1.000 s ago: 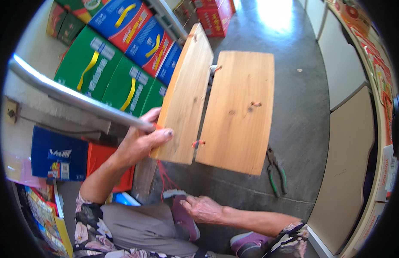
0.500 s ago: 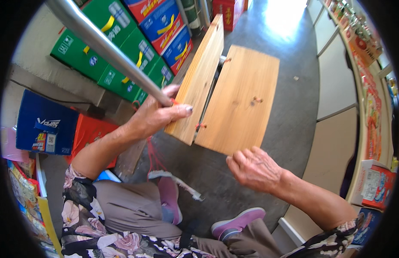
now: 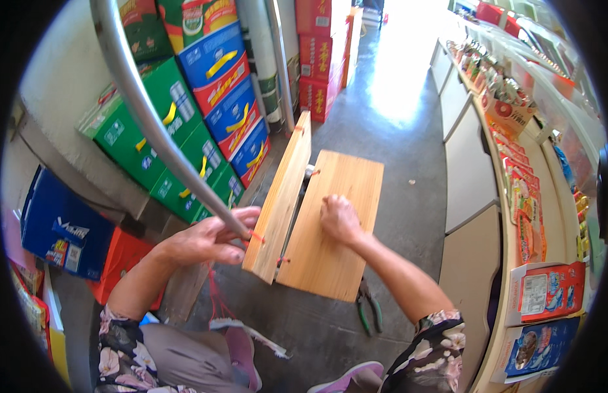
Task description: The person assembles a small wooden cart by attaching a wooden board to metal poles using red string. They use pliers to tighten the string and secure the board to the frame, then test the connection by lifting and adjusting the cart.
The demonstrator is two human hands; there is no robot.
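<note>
Two light wooden boards are in front of me. The narrow board stands on edge at the left, and the wide board lies beside it across a thin gap. Red ties pass through the boards along the gap. My left hand is at the narrow board's near end, thumb and fingers apart around the lower end of a grey metal tube. My right hand is closed on top of the wide board; what its fingers pinch, if anything, is hidden. Pliers with green handles lie under the board's near edge.
Green cartons and blue-and-red cartons are stacked at the left, red boxes farther back. Shelves of packaged goods line the right. Near my shoes, red string and a pale strip lie on the floor.
My right hand has moved from the wide board's near edge onto its top. My left thumb has come off the narrow board. The view has shifted, and the pliers now show.
</note>
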